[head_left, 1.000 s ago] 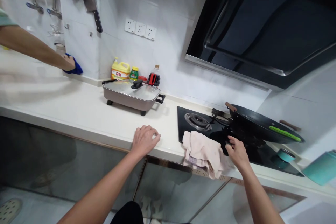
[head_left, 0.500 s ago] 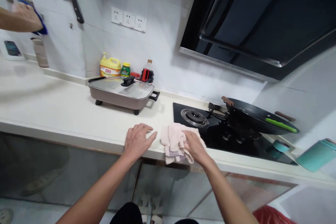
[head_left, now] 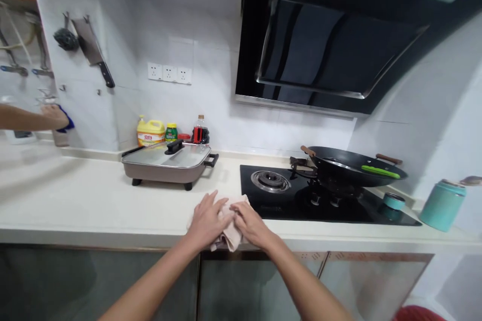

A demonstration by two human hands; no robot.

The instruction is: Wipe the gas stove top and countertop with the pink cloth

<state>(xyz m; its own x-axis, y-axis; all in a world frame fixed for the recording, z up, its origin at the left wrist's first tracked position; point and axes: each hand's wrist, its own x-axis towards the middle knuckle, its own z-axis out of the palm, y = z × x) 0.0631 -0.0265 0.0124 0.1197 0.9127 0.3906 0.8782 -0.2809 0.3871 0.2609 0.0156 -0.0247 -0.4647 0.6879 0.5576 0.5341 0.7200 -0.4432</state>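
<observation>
A pale pink cloth (head_left: pixel 232 234) lies bunched on the front edge of the white counter (head_left: pixel 90 205), partly hidden under both hands. My left hand (head_left: pixel 208 220) rests over its left side, fingers bent onto the fabric. From the right, my right hand (head_left: pixel 251 223) grips the cloth, its fingers close to those of the left. Just to the right of the hands is the black glass cooktop (head_left: pixel 263 208). Behind them to the left stands a brown electric pan (head_left: pixel 161 172) with a glass lid.
A black wok (head_left: pixel 339 165) with a green-edged tool sits on the right burner. Teal containers (head_left: pixel 444 205) stand at right. Bottles (head_left: pixel 150 135) line the wall under the sockets. A range hood (head_left: pixel 320 50) hangs above. At far left, another person's hand (head_left: pixel 54 116) holds a blue cloth.
My right hand has drawn the cloth leftward, away from the cooktop. My left hand has come onto the cloth. The view has tilted up, and the other person's hand remains at the left wall.
</observation>
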